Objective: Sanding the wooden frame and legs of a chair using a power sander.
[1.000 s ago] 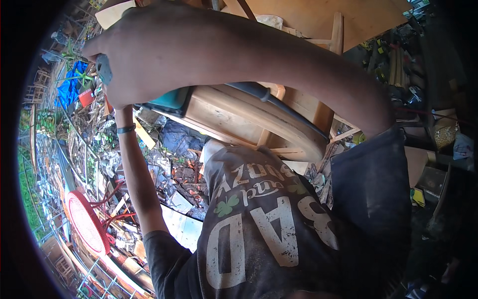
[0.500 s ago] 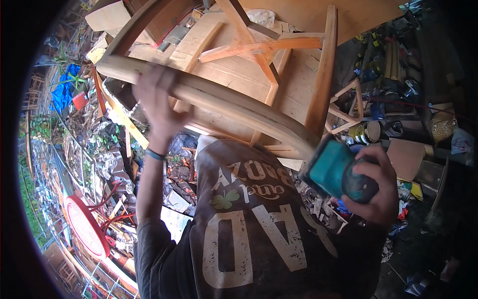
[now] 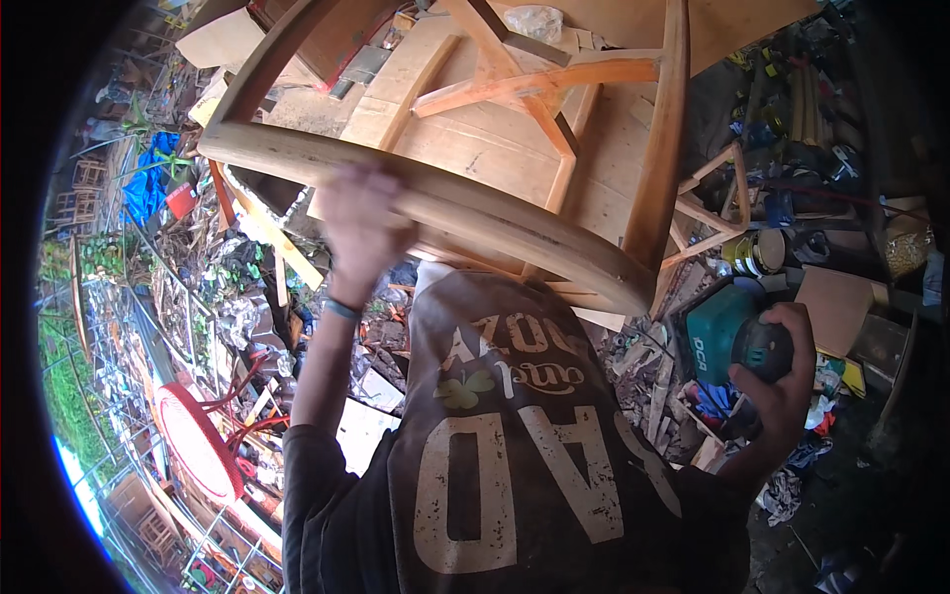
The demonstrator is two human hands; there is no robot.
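Note:
A curved wooden rail (image 3: 475, 203), part of a chair-like wooden frame, crosses in front of my body. My left hand (image 3: 364, 223) lies over the rail left of its middle. Motion smears its fingers, so their grip is unclear. Off the rail's right end, my right hand (image 3: 797, 371) is wrapped round the dark rounded top of a green power sander (image 3: 714, 337). The sander is tilted sideways and apart from the wood; its sanding face is mostly hidden. Behind the rail are crossed orange-brown braces (image 3: 534, 87) and a side leg (image 3: 661, 148).
A cardboard-covered surface (image 3: 475, 139) lies under the frame. Left stands a red round stool (image 3: 198, 445) amid wood scraps and litter. At right are a small triangular wooden frame (image 3: 717, 213), a cardboard piece (image 3: 831, 307) and cluttered containers.
My right hand has drawn the sander off the rail's right end, rightward and a little toward me. My left hand has slid rightward along the rail. The whole view has shifted slightly.

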